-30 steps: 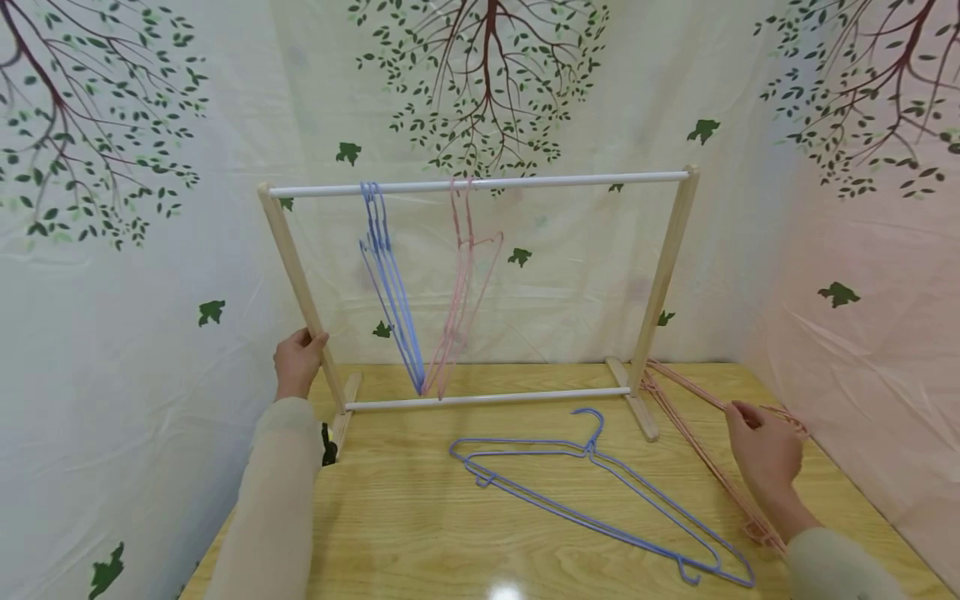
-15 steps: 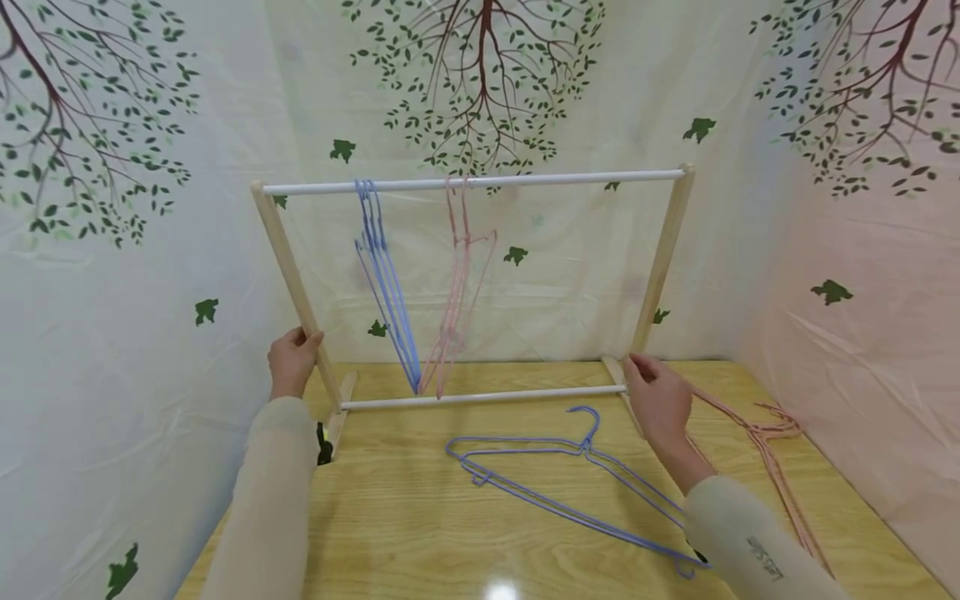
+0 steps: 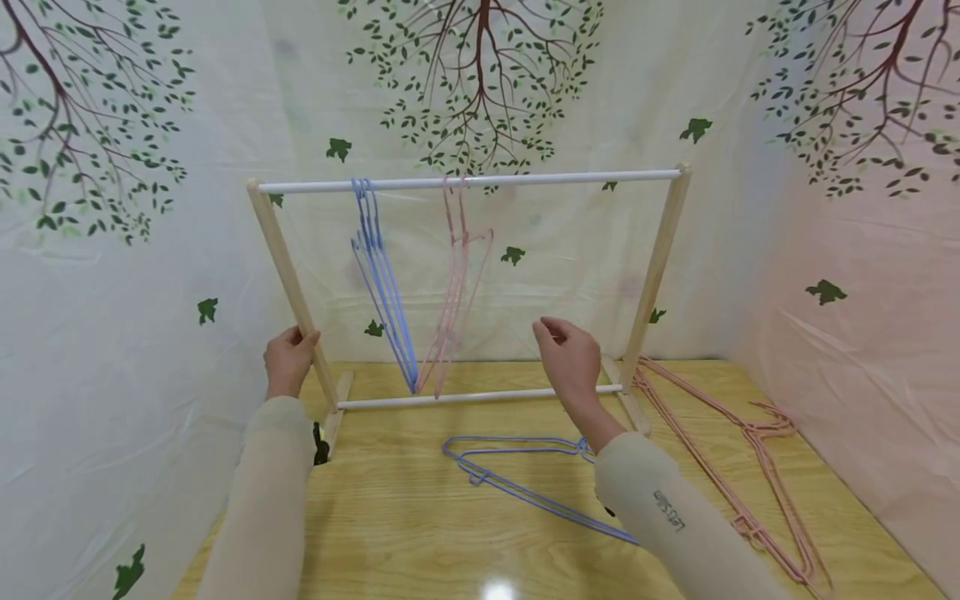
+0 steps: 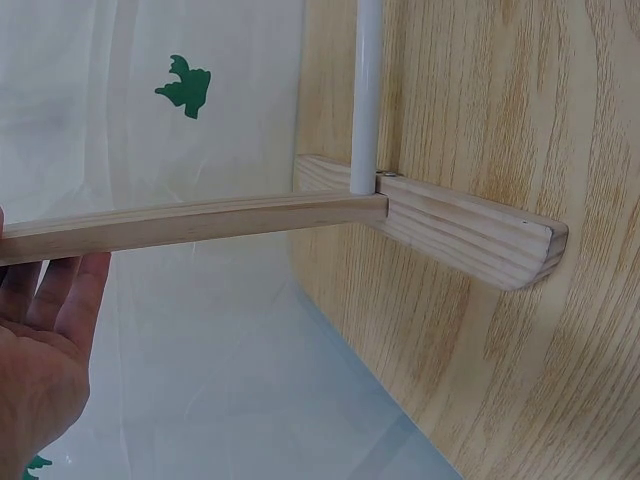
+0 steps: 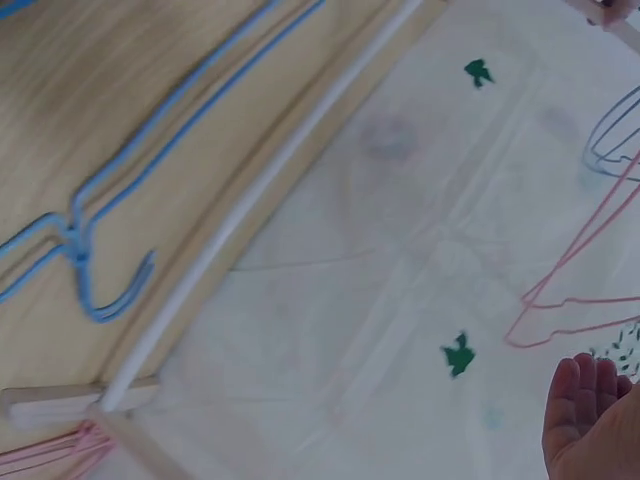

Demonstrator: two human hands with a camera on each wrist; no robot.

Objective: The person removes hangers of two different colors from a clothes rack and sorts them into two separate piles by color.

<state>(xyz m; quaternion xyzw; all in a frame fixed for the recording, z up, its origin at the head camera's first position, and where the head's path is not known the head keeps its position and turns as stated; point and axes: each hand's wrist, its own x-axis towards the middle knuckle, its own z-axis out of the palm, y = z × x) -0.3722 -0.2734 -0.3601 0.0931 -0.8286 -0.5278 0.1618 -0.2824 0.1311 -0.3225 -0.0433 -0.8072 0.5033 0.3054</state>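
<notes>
My left hand (image 3: 288,362) grips the left wooden post (image 3: 285,267) of a small clothes rack, its fingers against the post in the left wrist view. My right hand (image 3: 572,358), bent at the fingers and holding nothing, is raised in front of the rack's lower white rod (image 3: 480,399), right of the hung hangers. Several blue hangers (image 3: 390,292) hang from the top rod (image 3: 555,179) on the left. A few pink hangers (image 3: 454,300) hang beside them. Blue hangers (image 5: 75,240) lie on the table, partly hidden by my right sleeve in the head view.
Pink hangers (image 3: 757,429) lie on the table (image 3: 420,533) at the right, near the rack's right foot (image 3: 634,414). A curtain (image 3: 570,275) printed with trees and leaves stands behind the rack and at both sides.
My right hand has moved left from the pink hangers on the table, past the rack's right post, to the middle of the rack. The left hand stays on its post.
</notes>
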